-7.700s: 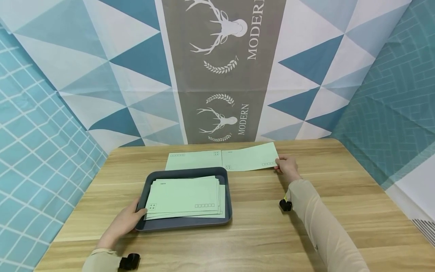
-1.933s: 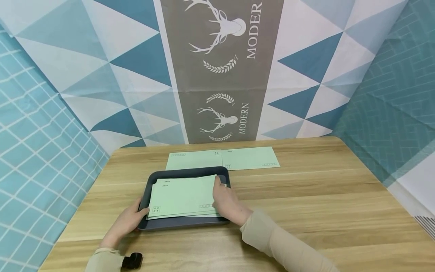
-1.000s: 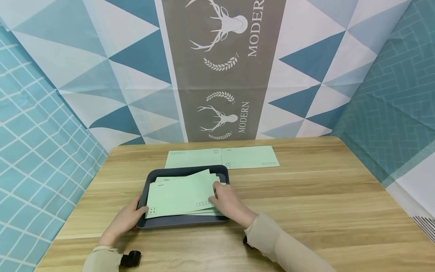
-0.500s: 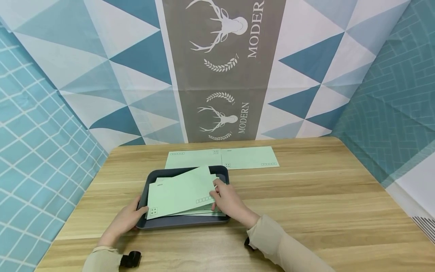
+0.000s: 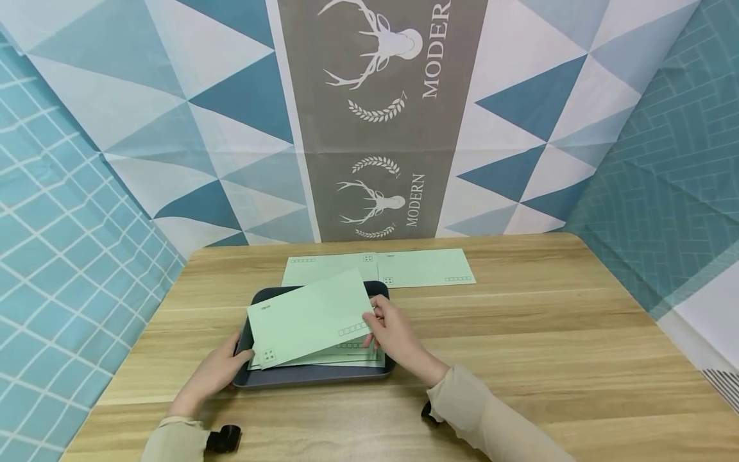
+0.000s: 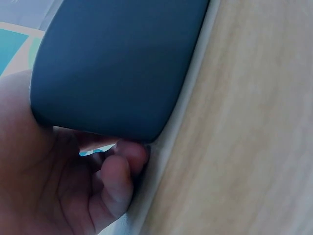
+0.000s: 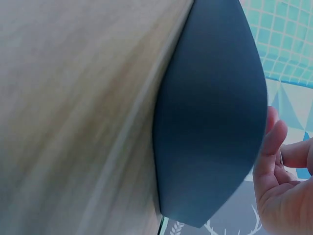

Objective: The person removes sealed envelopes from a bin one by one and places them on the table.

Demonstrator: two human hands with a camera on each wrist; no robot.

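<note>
A dark grey tray (image 5: 319,375) sits on the wooden table and holds a stack of pale green envelopes (image 5: 358,357). My right hand (image 5: 385,327) pinches the right edge of the top envelope (image 5: 308,317), which is lifted and tilted above the stack. My left hand (image 5: 222,366) grips the tray's near left corner. In the left wrist view the curled fingers (image 6: 115,183) sit under the tray's wall (image 6: 117,63). The right wrist view shows the tray's outer wall (image 7: 210,122) beside my fingers (image 7: 274,147).
Two more green envelopes lie flat side by side behind the tray, one on the left (image 5: 323,268) and one on the right (image 5: 426,267). A patterned cloth backdrop (image 5: 381,122) rises at the table's far edge. Bare wood (image 5: 566,333) spreads to the right.
My right hand came back from the far right envelope to the tray, took the top envelope by its right edge and has lifted and tilted it. My left hand stayed on the tray.
</note>
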